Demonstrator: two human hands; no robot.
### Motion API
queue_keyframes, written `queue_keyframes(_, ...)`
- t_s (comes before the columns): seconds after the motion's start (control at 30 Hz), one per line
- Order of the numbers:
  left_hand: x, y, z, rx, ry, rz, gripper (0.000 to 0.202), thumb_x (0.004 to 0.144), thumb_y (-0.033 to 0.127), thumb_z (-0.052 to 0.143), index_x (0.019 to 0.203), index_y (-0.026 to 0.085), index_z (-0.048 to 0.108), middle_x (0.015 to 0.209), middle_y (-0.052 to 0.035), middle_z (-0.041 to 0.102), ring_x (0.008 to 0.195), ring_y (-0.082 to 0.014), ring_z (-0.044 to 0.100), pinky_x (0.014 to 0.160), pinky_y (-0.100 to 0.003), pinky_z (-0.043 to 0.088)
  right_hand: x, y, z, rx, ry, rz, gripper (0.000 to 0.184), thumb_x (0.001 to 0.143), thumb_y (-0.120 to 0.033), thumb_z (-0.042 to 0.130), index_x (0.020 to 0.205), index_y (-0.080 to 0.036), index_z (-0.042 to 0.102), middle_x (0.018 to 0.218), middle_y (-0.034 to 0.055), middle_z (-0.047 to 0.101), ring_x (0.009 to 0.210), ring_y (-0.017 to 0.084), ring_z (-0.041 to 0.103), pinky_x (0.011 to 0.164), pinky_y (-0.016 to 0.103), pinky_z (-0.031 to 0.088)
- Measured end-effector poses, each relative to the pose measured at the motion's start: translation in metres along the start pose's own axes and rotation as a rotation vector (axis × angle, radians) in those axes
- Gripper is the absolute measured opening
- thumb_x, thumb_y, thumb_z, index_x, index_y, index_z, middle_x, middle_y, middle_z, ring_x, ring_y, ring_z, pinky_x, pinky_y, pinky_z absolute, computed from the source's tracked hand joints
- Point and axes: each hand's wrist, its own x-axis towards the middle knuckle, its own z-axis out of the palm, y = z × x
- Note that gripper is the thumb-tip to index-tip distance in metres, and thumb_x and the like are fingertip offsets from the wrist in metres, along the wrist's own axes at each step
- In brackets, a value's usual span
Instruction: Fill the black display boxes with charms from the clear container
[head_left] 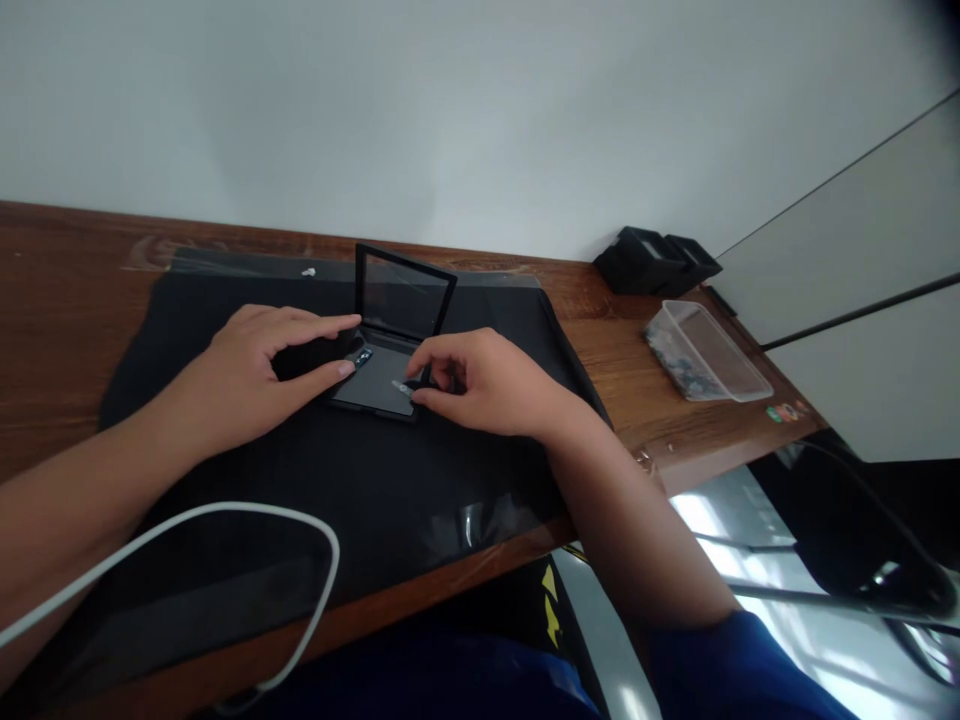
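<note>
A small black hinged case (390, 345) lies open on a black mat (352, 470), its lid standing upright. My left hand (259, 375) rests at the case's left edge, thumb and forefinger spread around a small dark piece (362, 356). On the right side of the case's base, my right hand (480, 385) pinches a small pale, flat piece (402, 387).
The mat covers a wooden desk (615, 330) against a white wall. A clear plastic tub (705, 352) with small parts and a black box (656, 260) stand at the right. A white cable (225, 515) loops across the near mat. A chair sits below right.
</note>
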Motion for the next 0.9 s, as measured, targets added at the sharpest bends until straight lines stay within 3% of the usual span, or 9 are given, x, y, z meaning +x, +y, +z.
queue_keyframes(0.3, 0.001, 0.006, -0.001, -0.017, -0.009, -0.073, 0.055, 0.092, 0.079, 0.060, 0.136, 0.051, 0.079, 0.126, -0.0061, 0.076, 0.133, -0.0405, 0.059, 0.124, -0.068, 0.040, 0.011, 0.001, 0.019, -0.073, 0.072, 0.015, 0.010, 0.096, -0.024, 0.079, 0.103, -0.021, 0.085, 0.073, -0.0039, 0.068, 0.069, 0.010, 0.057, 0.067, 0.026, 0.032)
queue_keyframes(0.43, 0.003, 0.004, 0.000, -0.004, -0.019, -0.049, 0.052, 0.093, 0.078, 0.059, 0.129, 0.051, 0.082, 0.126, -0.0062, 0.075, 0.130, -0.0398, 0.061, 0.122, -0.067, 0.042, 0.016, -0.001, 0.028, -0.022, 0.094, 0.022, 0.014, 0.098, -0.022, 0.075, 0.110, -0.022, 0.084, 0.075, -0.0039, 0.068, 0.070, 0.011, 0.058, 0.067, 0.026, 0.033)
queue_keyframes(0.57, 0.004, 0.004, 0.001, -0.008, -0.013, -0.022, 0.051, 0.093, 0.076, 0.060, 0.127, 0.048, 0.084, 0.127, -0.0062, 0.075, 0.130, -0.0391, 0.063, 0.123, -0.065, 0.040, 0.019, -0.004, 0.033, -0.008, 0.090, 0.009, 0.011, 0.098, -0.023, 0.075, 0.105, -0.021, 0.084, 0.075, -0.0036, 0.069, 0.071, 0.011, 0.058, 0.068, 0.026, 0.034)
queue_keyframes(0.9, 0.004, 0.012, 0.003, 0.062, -0.009, -0.075, 0.054, 0.093, 0.075, 0.053, 0.126, 0.046, 0.084, 0.127, -0.0070, 0.075, 0.133, -0.0418, 0.060, 0.121, -0.065, 0.043, 0.022, -0.016, 0.040, -0.139, 0.191, 0.176, 0.019, 0.098, -0.040, 0.076, 0.094, -0.023, 0.079, 0.074, -0.0021, 0.068, 0.070, 0.014, 0.057, 0.066, 0.029, 0.030)
